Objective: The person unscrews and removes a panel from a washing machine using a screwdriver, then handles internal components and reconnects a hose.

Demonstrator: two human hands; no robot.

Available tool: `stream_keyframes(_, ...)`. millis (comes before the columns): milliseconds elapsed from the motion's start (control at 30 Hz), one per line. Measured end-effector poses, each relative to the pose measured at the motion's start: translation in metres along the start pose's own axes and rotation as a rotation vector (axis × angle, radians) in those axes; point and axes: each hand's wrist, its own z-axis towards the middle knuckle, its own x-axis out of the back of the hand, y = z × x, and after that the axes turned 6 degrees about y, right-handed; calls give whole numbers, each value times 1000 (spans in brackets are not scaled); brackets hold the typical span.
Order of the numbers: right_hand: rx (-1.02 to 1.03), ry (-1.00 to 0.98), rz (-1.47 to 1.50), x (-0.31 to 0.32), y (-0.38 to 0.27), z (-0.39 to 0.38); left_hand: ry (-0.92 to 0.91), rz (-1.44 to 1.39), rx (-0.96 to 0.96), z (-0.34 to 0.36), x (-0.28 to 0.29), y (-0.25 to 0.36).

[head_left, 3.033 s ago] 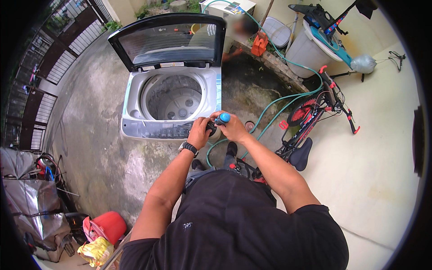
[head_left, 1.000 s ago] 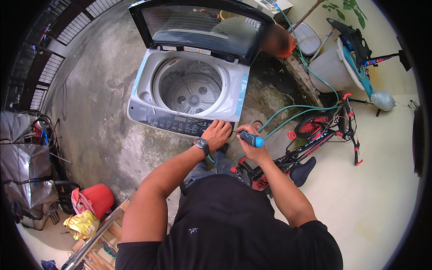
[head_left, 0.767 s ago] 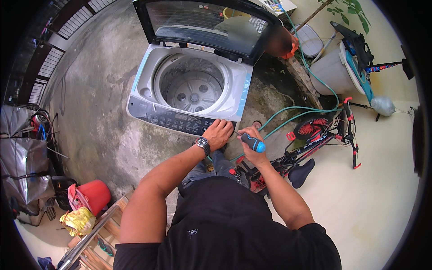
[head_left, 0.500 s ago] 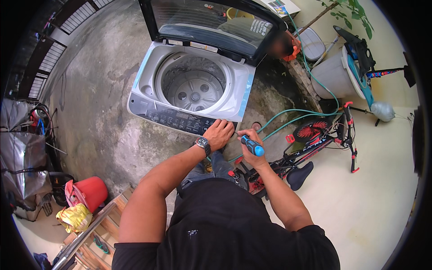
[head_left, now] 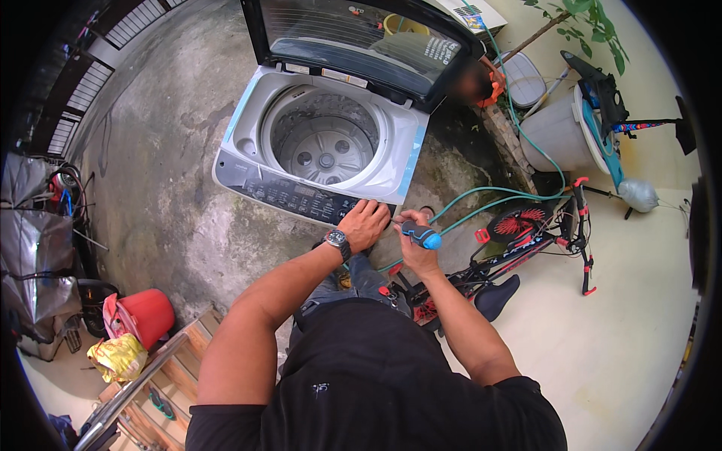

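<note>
A top-loading washing machine (head_left: 244,150) stands in front of me, its dark glass lid (head_left: 353,45) raised and its metal drum (head_left: 327,143) bare. My left hand (head_left: 365,225), a black watch on its wrist, is closed over the front right corner of the dark control panel (head_left: 282,194). Its fingertips press on the top; the thumb is hidden. Just right of that corner, my right hand (head_left: 417,255) grips a screwdriver (head_left: 426,236) with a blue and black handle. The shaft points left toward the panel's corner; where its tip sits is too small to make out.
Right of me a black and red bicycle (head_left: 519,248) lies near the wall. A green hose (head_left: 481,193) loops past it. A grey bin (head_left: 556,135) stands farther back. At lower left are a red bucket (head_left: 150,316), a yellow bag (head_left: 119,357) and wooden steps (head_left: 165,383).
The screwdriver's handle has tilted, its blue end swinging slightly away from me, and my right hand has shifted a little with it. My left hand stays on the panel corner.
</note>
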Motion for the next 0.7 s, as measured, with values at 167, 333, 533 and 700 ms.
stream_keyframes(167, -7, -12, 14, 2, -1, 5, -20, -46, 78, -2, -2, 4)
stream_keyframes(333, 73, -43, -108, 5, -14, 10, 13, -174, 234, -5, -8, 5)
stream_keyframes(533, 142, -41, -165, 11, -13, 11, 35, -412, 393, -6, -4, 2)
stream_keyframes(700, 88, -33, -111, 8, -13, 10, 51, -428, 408, -6, -4, 4)
